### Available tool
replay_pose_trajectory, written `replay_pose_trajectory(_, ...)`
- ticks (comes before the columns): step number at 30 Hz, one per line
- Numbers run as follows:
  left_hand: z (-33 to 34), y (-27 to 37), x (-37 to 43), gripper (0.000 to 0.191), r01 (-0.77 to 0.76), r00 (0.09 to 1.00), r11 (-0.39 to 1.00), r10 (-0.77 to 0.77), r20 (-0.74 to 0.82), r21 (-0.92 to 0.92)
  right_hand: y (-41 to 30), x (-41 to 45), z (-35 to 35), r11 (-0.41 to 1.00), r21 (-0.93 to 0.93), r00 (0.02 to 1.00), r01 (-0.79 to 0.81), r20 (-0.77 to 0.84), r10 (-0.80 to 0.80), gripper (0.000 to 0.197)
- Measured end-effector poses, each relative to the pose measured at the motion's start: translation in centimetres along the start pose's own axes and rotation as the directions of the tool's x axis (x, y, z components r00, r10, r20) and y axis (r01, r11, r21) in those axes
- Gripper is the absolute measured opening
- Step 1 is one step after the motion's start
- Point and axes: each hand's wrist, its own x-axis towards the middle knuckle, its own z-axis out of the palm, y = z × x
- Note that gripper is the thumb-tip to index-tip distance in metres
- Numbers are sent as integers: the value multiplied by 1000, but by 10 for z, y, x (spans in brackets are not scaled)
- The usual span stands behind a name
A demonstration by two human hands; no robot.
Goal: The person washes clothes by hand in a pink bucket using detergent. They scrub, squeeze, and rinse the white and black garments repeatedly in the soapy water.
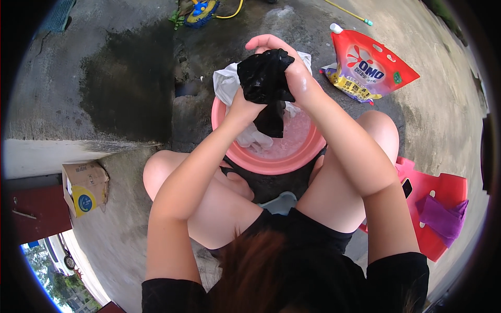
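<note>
A wet black cloth is held up over a pink plastic basin, part of it hanging down towards the sudsy water. My left hand grips its lower left side, the fingers hidden behind the fabric. On the cloth's right side is my right hand, with foam near the wrist; the cloth is pinched at the thumb while some fingers extend beyond its top. White cloth drapes over the basin's back rim, and more white fabric lies in the water.
An OMO detergent pouch stands behind the basin at right. A red plastic stool holds a purple cloth and a phone. At left is a cardboard box; a blue brush head and yellow hose lie at the back.
</note>
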Motion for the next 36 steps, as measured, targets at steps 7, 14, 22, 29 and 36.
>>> replay_pose_trajectory(7, -24, -4, 8, 41, -177, 983, 982, 179, -28, 62, 18, 8, 2, 549, -760, 935, 348, 328, -138, 79)
replay_pose_trajectory(14, -10, -6, -5, 38, -350, 929, 860, 368, 23, 371, 27, 2, 20, 520, -805, 942, 286, 138, -305, 38)
replay_pose_trajectory(22, 1, 10, 7, 33, -181, 982, 924, 185, 18, 337, 24, 12, 19, 941, -337, 935, -5, -336, -115, 12)
replay_pose_trajectory(29, 5, 5, 8, 33, -43, 992, 998, 37, 118, 51, 28, 22, 1, 980, -185, 939, -70, -344, 3, 10)
replay_pose_trajectory(36, 1, -20, -17, 56, 233, 970, 912, -243, -13, 338, 16, 25, -7, 986, -96, 874, -135, -481, 73, 12)
